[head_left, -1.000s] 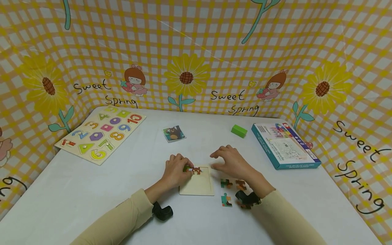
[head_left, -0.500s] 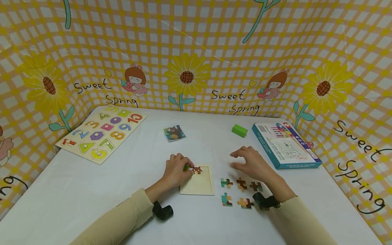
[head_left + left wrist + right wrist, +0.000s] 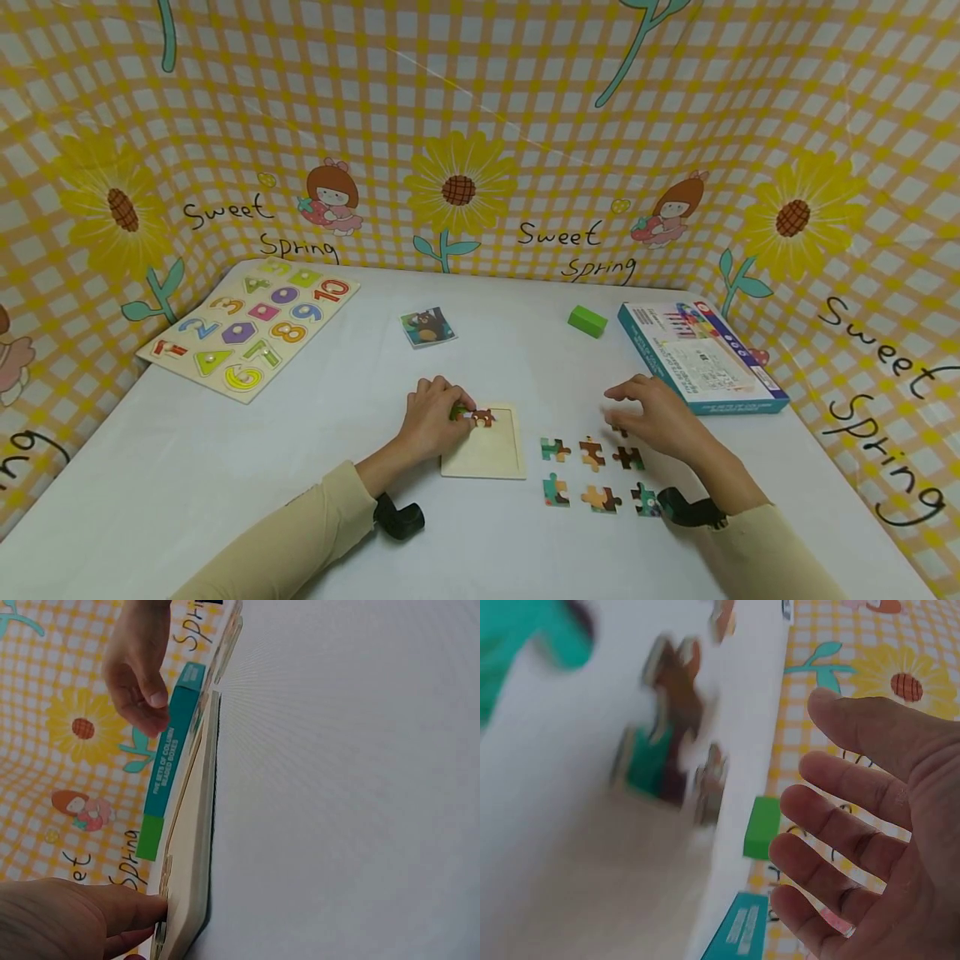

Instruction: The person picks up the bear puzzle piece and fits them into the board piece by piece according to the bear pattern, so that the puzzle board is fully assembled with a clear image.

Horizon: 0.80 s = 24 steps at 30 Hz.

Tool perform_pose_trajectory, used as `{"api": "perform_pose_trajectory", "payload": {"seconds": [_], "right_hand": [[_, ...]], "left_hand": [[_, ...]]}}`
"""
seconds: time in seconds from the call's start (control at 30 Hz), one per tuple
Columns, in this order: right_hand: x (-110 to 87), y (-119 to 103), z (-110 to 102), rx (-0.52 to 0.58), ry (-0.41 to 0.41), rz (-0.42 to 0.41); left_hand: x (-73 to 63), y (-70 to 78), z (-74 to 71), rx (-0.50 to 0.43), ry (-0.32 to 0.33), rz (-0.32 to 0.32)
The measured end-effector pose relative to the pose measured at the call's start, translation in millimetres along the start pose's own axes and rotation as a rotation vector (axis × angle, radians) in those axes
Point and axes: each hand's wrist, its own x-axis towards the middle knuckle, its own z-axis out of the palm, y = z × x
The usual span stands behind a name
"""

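Right hand [image 3: 654, 415] above the tabletop [image 3: 525, 367], fingers loosely parted; its grip slack, holding nothing I can make out; a dark piece [image 3: 618, 432] part-hidden by the thumb, contact unclear; six loose puzzle pieces [image 3: 592, 452] lie from this grip toward the person, mostly leftward, two rows running sideways; no piece has a clear long axis; this hand far the nearer; further left, the puzzle board [image 3: 480, 454]; at its far left corner the left hand [image 3: 433, 417] pinches a green piece [image 3: 456, 412], beside a brown piece [image 3: 482, 419].
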Motion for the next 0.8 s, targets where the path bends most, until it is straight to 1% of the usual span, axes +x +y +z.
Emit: {"api": "perform_pose_trajectory", "payload": {"seconds": [0.37, 0.57, 0.8], "right_hand": [[-10.9, 22, 1, -0.021, -0.016, 0.026], [-14.2, 28, 4, -0.049, -0.016, 0.000], [-13.3, 33, 6, -0.043, -0.003, -0.041]], "left_hand": [[0.1, 0.1, -1.0, 0.000, 0.010, 0.020], [-0.3, -0.7, -0.5, -0.007, 0.011, 0.023], [-0.2, -2.5, 1.3, 0.006, 0.020, 0.030]]}}
